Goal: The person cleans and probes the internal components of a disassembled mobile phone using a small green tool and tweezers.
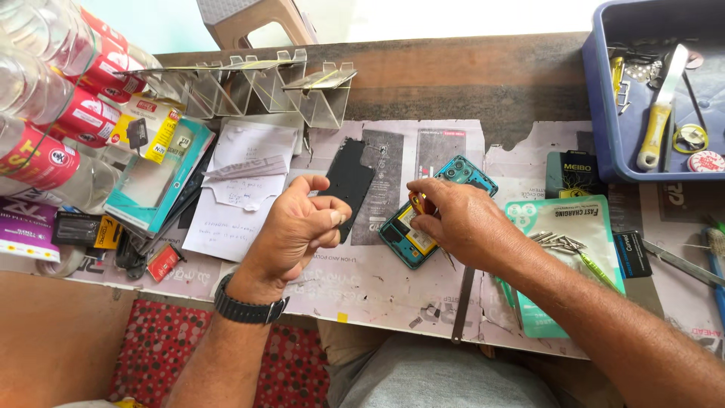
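- While the opened teal smartphone with its back cover off (423,219) lies flat on the paper-covered workbench (362,287), the right hand (461,223) rests on its middle, fingers pinched on a small orange-handled tool (418,202); tool type hard to tell, mostly hidden.
- Left hand (298,230) hovers just left of the phone, fingers curled loosely together, holding nothing that shows.
- Handling: phone looks light and stiff, but the exposed innards are likely fragile. Best held by the frame edges, not the open middle.
- Flat black back panel (349,181) lies just behind the left hand, near the phone; thin, probably flexes.
- Teal plastic pouch (563,242) sits under the right forearm, with a bunch of metal tweezers and picks (559,242) on it.
- Blue plastic tray of tools (615,113) far right; clear acrylic stands (257,87) at the back; clear plastic bottles with red labels (53,98) far left.
- Loose paper notes (242,189) and packaged accessories (151,174) crowd the left side.
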